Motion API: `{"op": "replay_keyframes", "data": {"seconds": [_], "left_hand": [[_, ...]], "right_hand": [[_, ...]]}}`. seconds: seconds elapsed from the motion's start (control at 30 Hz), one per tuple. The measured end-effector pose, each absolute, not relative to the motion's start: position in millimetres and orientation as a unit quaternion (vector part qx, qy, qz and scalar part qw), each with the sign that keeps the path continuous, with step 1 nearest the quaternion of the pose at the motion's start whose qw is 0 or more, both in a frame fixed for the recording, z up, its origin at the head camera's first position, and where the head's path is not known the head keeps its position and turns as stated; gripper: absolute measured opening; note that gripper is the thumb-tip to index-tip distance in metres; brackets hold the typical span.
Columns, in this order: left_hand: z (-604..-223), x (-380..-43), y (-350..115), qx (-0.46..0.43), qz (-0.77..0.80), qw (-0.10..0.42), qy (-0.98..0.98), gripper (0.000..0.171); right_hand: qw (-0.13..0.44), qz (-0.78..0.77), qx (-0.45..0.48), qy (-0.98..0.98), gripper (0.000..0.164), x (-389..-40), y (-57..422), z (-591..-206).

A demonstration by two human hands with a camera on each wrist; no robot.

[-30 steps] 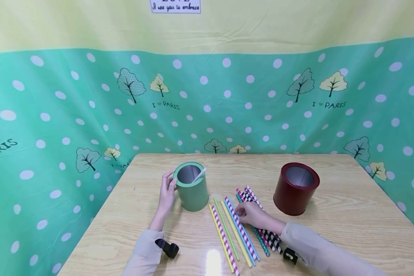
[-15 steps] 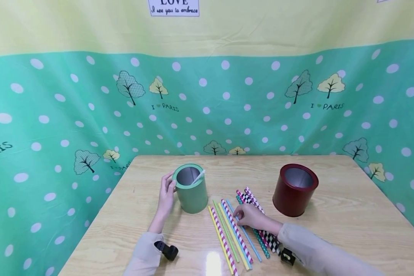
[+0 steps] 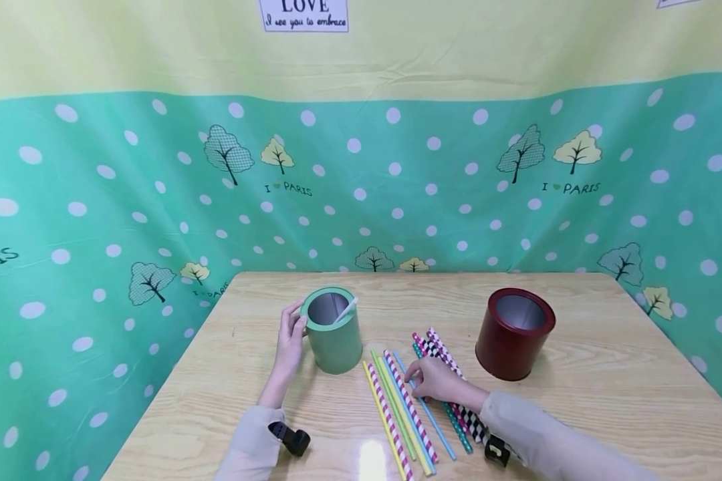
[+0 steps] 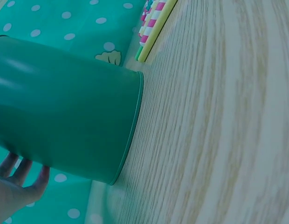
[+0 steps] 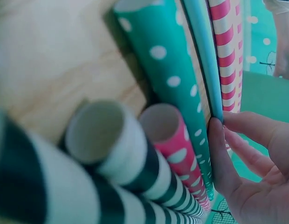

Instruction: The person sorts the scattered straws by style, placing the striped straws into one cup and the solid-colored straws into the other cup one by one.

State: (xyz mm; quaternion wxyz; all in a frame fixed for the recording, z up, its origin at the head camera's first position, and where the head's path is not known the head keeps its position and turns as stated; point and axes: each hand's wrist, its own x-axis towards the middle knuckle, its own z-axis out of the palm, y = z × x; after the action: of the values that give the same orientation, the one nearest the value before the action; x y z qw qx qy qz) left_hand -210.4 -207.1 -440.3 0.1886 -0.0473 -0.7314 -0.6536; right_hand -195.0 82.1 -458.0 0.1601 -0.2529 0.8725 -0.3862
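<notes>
On the table's left side stands a green can with a white stick-like piece leaning out of its mouth. My left hand holds the can's left side near the rim; in the left wrist view its fingers bend against the wall. Over the straws, my right hand pinches a blue straw between thumb and forefinger, as the right wrist view shows on the light-blue straw. Left of it lie pink-striped, yellow and green straws, side by side.
Under and right of my right hand lie patterned straws, among them a teal dotted straw, pink dotted and black-and-white ones. A dark red can stands upright at right. A patterned cloth hangs behind the table.
The pink-striped straw and a blue straw beside it have shifted left, opening a gap from the blue straw at my right hand. My left hand stays on the green can.
</notes>
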Motion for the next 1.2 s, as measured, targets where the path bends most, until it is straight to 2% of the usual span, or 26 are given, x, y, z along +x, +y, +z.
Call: {"op": "replay_keyframes", "data": {"seconds": [0.33,0.9,1.2], "left_hand": [[-418,-196,-196,-0.044,-0.646,0.187,-0.739,0.034],[-418,-195,-197,-0.045,-0.646,0.193,-0.737,0.033],[-417,-194,-197,-0.052,-0.65,0.195,-0.733,0.034]], "right_hand": [[0.147,-0.384,-0.239,0.88,0.022,-191,83,-459],[0.09,-0.419,-0.189,0.883,0.027,-192,84,-452],[0.089,-0.473,-0.169,0.86,0.03,-192,79,-446]]}}
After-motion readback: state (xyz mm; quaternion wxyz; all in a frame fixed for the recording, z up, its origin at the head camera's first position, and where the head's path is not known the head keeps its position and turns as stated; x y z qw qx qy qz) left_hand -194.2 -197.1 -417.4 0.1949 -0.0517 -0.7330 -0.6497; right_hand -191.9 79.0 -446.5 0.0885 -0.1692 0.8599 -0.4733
